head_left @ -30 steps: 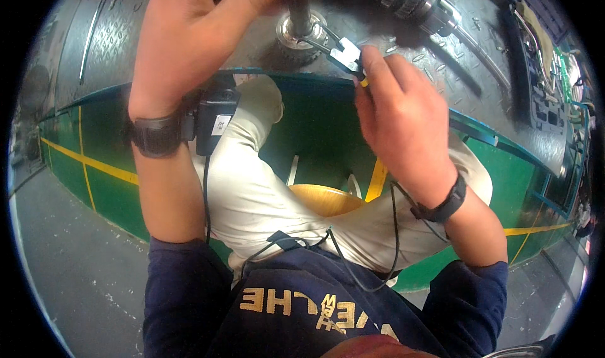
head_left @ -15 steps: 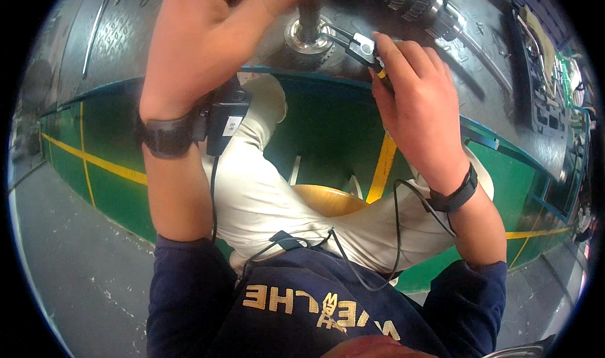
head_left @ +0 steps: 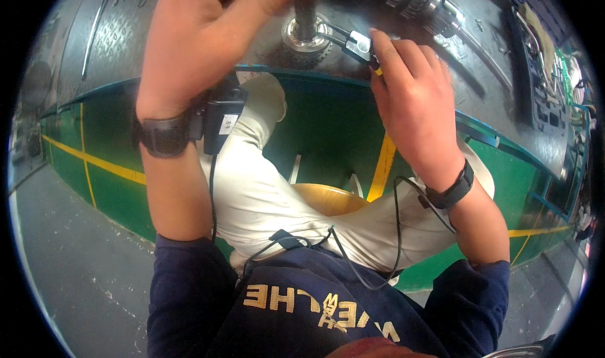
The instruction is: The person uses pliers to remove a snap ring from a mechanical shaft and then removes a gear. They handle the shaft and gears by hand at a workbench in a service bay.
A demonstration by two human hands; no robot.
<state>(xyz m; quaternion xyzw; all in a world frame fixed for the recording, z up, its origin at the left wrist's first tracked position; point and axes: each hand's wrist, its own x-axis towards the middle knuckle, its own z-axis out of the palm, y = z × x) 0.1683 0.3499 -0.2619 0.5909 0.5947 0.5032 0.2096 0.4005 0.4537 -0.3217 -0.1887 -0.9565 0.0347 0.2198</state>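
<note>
In my right hand (head_left: 416, 99) are snap-ring pliers (head_left: 359, 45) with a silver pivot block and dark, bent tips; the fingers are closed round their handles. The tips reach the bright metal ring (head_left: 304, 38) at the foot of an upright steel shaft (head_left: 306, 11). My left hand (head_left: 195, 49) is closed at the shaft's upper part, its thumb across the top; the other fingertips are cut off by the picture's upper edge. Whether the tips sit in a snap ring is too small to tell.
Further right on the dark metal bench (head_left: 353, 99) lies a geared shaft (head_left: 416, 2) with a long thin end. A tool case (head_left: 548, 109) stands at the far right. A thin rod (head_left: 94, 33) lies at the left. Below is a round wooden stool (head_left: 328, 197) between my legs.
Both hands, the shaft and the pliers have shifted slightly to the left. The pliers' tips remain at the ring.
</note>
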